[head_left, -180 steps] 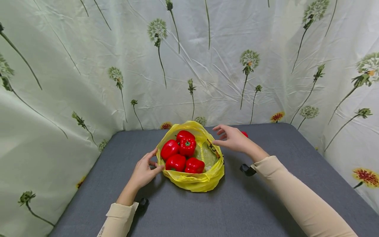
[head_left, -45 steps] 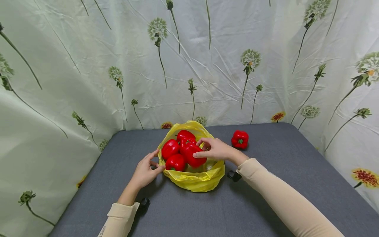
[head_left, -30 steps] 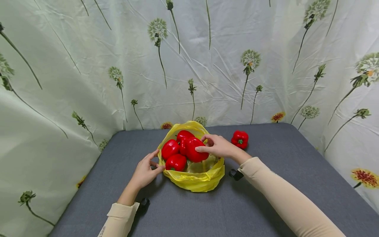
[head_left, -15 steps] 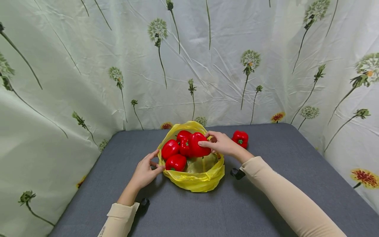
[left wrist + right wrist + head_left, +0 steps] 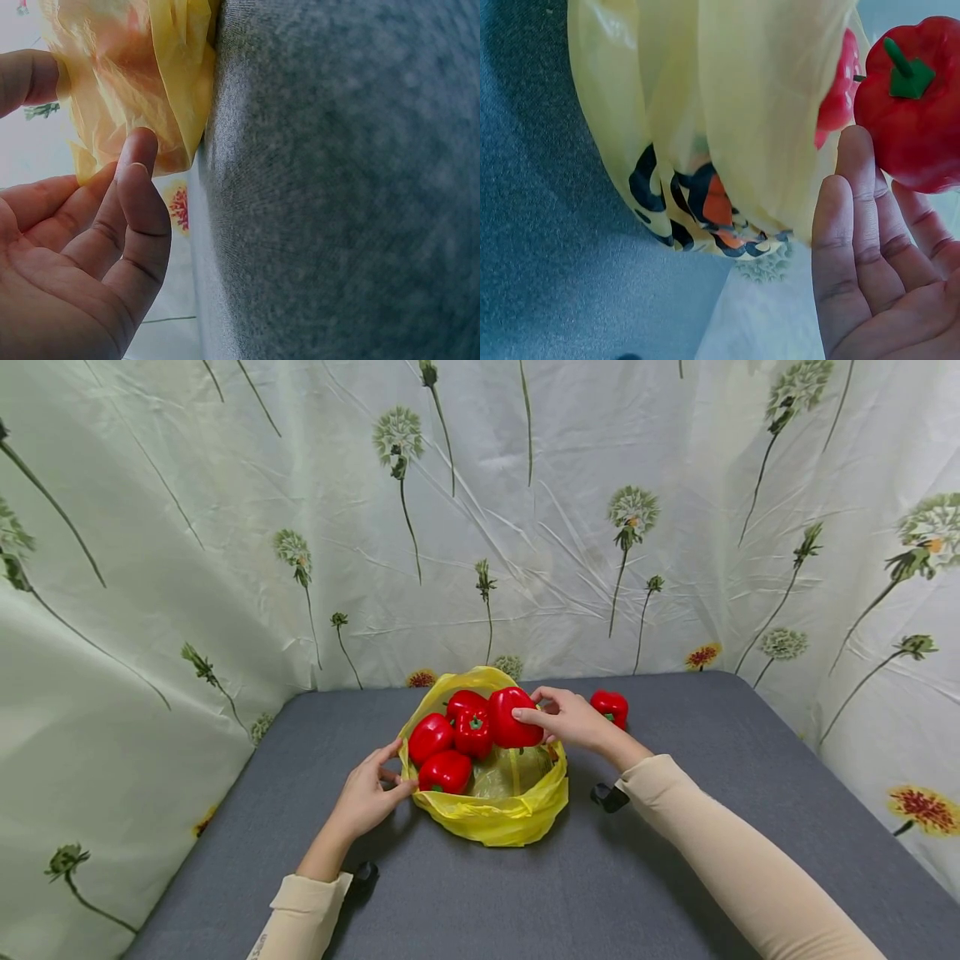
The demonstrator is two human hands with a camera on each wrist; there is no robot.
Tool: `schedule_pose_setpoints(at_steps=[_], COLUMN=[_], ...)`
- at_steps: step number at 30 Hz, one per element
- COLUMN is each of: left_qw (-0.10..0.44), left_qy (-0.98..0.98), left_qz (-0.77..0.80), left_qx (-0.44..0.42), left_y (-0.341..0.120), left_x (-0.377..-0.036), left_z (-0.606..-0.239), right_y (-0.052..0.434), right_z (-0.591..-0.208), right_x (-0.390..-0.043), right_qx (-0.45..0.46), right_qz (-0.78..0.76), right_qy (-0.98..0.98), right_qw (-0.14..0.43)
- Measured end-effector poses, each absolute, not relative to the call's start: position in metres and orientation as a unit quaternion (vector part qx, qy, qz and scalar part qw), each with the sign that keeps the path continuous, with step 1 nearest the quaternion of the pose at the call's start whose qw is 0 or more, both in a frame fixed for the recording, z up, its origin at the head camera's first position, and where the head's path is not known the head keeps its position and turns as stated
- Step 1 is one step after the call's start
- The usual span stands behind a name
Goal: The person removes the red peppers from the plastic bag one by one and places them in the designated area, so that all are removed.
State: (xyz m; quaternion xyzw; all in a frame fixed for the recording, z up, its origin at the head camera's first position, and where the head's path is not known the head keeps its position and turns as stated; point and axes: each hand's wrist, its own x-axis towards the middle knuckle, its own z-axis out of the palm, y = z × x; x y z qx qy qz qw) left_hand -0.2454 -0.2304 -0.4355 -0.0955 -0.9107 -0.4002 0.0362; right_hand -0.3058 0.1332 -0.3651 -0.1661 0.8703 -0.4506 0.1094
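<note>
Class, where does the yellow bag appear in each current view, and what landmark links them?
Head: the yellow bag sits near the middle, slightly below centre.
Left wrist: the yellow bag fills the upper left.
Right wrist: the yellow bag fills the top middle.
Shared landmark: grey tabletop.

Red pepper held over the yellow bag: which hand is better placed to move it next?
Likely the right hand: it grips that pepper, while the left hand is across, touching the yellow bag.
</note>
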Motion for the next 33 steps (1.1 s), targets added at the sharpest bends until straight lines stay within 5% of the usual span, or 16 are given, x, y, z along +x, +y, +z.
schedule_pose_setpoints(at_steps=[33], left_qw=[0.031], left_qy=[-0.912], left_qz=[-0.399], left_qx=[-0.091], left_y=[-0.233], left_x=[-0.242], left_z=[-0.433], right_y=[0.197], right_z=[-0.357], right_x=[-0.31], right_qx=[-0.08], right_qz=[-0.477], right_qy=[0.873], right_qw=[0.068])
